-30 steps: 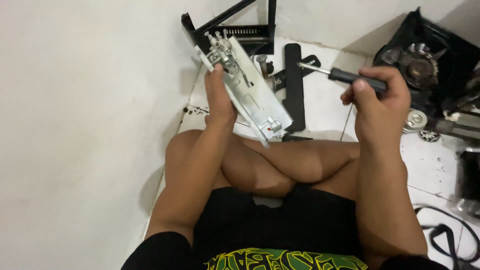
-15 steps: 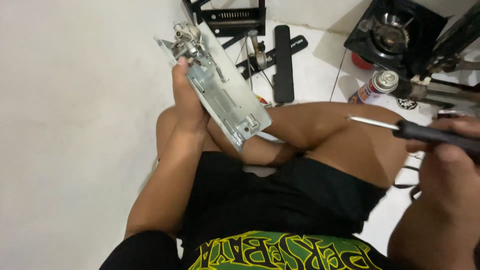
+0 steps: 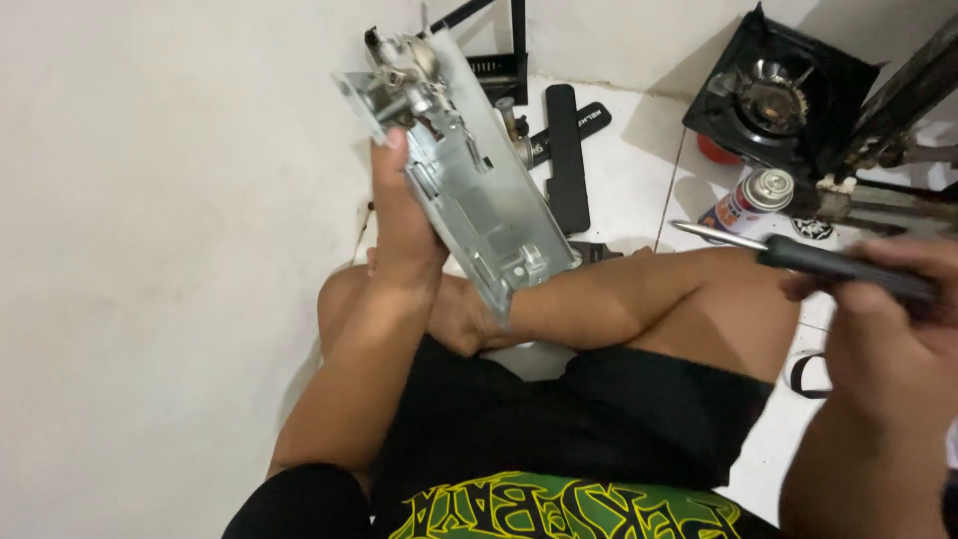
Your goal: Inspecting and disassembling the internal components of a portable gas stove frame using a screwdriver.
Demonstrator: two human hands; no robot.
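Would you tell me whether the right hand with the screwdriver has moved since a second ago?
Yes. The right hand and screwdriver have drawn back from the metal plate, toward the gas canister.

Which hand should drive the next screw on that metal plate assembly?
Right. The right hand already grips the screwdriver, tip toward the metal plate assembly, while the left hand is busy holding it up.

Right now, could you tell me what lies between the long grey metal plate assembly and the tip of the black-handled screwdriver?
In the head view, between the metal plate assembly and the screwdriver tip lies white tiled floor with a black bar.
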